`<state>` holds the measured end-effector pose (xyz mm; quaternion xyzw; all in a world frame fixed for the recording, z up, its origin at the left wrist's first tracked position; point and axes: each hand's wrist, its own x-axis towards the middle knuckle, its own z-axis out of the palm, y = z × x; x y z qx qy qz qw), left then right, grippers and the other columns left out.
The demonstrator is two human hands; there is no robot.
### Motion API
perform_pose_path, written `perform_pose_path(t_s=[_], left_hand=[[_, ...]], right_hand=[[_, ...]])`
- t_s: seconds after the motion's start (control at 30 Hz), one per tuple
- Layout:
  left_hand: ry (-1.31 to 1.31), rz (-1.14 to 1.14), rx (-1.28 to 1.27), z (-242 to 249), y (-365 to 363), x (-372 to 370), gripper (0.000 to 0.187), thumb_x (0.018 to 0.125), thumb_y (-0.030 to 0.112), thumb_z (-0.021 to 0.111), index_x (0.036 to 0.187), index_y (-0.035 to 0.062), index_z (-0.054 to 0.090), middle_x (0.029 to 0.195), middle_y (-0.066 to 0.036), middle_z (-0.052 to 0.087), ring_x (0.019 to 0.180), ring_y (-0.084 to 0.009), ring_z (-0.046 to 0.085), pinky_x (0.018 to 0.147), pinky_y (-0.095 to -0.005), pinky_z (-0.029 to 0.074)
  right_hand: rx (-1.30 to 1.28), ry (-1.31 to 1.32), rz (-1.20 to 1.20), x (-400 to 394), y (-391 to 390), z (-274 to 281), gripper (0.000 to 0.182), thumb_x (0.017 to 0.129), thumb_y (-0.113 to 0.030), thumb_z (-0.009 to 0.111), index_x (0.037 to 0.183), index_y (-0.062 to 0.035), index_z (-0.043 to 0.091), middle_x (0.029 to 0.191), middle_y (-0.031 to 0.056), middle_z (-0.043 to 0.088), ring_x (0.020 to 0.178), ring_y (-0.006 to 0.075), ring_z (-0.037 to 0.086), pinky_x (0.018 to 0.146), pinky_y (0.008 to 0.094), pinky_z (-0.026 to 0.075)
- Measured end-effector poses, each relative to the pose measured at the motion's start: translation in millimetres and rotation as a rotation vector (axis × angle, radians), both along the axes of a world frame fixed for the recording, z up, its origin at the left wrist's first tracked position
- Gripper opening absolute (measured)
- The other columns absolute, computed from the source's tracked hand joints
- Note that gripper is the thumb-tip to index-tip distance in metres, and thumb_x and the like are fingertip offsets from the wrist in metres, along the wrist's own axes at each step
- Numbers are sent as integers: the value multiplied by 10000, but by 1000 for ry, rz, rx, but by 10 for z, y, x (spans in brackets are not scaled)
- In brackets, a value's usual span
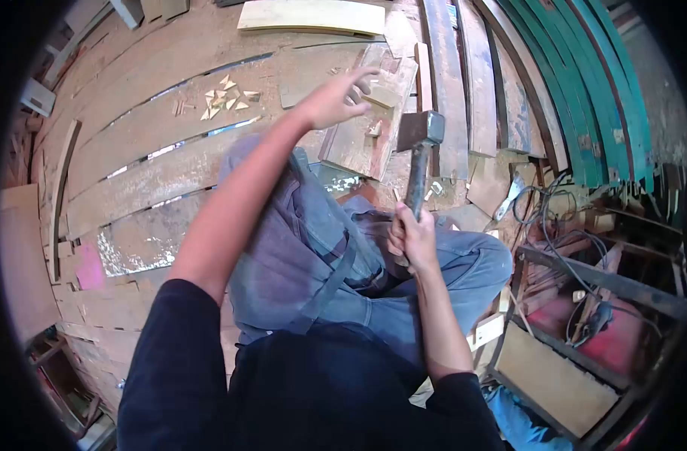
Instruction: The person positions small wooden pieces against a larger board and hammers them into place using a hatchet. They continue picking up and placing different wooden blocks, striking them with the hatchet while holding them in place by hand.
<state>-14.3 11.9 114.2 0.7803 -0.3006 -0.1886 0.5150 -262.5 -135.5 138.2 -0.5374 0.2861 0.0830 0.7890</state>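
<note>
My right hand point(412, 239) is wrapped round the handle of a hammer point(417, 171), which stands up over my lap with its dark, heavy head at the top. My left hand point(339, 99) reaches forward over a wooden board point(351, 146), its fingers apart and slightly curled, holding nothing. Just beyond those fingertips, a small pale wood block point(382, 95) lies on the board. A little wood offcut point(374, 129) sits nearer to me on the same board.
Small wooden triangles point(227, 99) lie in a pile on the plank floor point(163, 177). At the front is a pale plank point(312, 18). Long timbers point(445, 90) and green boards point(584, 83) run along the right, near a scraper point(509, 197), cables point(546, 199) and a dark frame point(606, 282).
</note>
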Motion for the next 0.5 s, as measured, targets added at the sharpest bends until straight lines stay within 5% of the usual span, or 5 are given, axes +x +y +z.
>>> perform_pose_path(t_s=[0.2,0.3,0.5], left_hand=[[79,335,94,-363,738,232,510,905,144,634,1386,121,466,1009,-76,638,868,-141,632,788,-274,522],[316,414,-352,-294,707,320,473,912,157,628,1362,110,488,993,-71,647,867,-127,626,773,-267,514],[314,397,-323,-282,655,418,447,918,161,603,1351,115,501,1025,-61,656,871,-113,615,758,-247,495]], right_hand=[[-98,13,15,344,265,-172,353,1006,-220,500,703,-85,379,510,-13,318,365,93,311,324,279,282],[-129,42,-2,459,182,-228,297,1001,-199,515,761,-70,396,512,-8,355,356,96,339,325,286,280],[-323,-326,-30,713,115,653,219,1019,-157,473,836,-53,414,503,-13,361,373,79,331,347,264,273]])
